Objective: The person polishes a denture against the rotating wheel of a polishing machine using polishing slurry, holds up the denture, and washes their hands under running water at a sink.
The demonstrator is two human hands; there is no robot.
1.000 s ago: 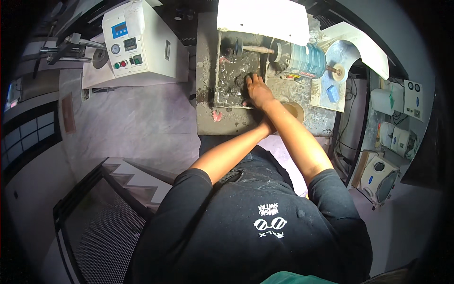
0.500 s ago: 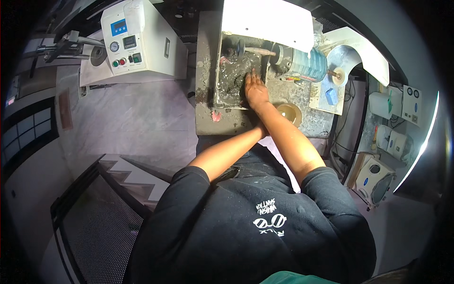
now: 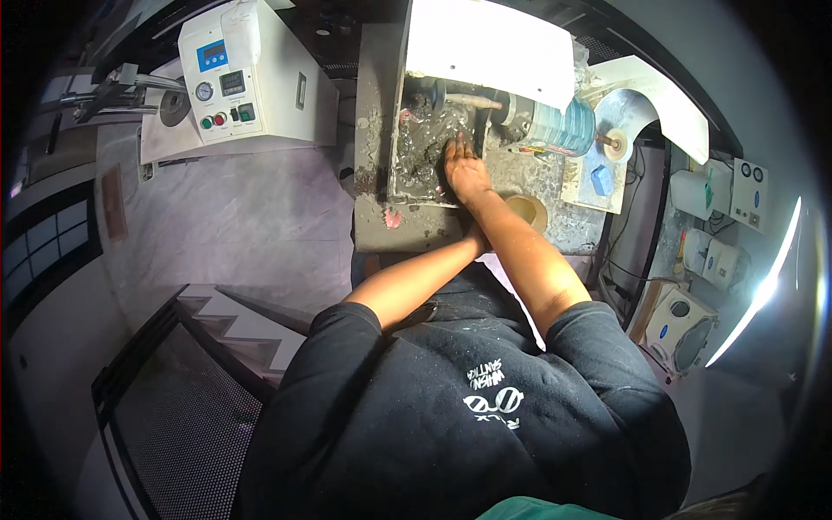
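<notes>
Head view, sludge (image 3: 418, 173) beneath right hand (image 3: 466, 175)

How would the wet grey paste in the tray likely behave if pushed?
The grey paste probably yields and smears rather than sliding as one piece, since it lies in uneven lumps. Its glossy shine suggests it is slippery under the right hand. The raised sides of the tray would likely keep it from spreading far.
</notes>
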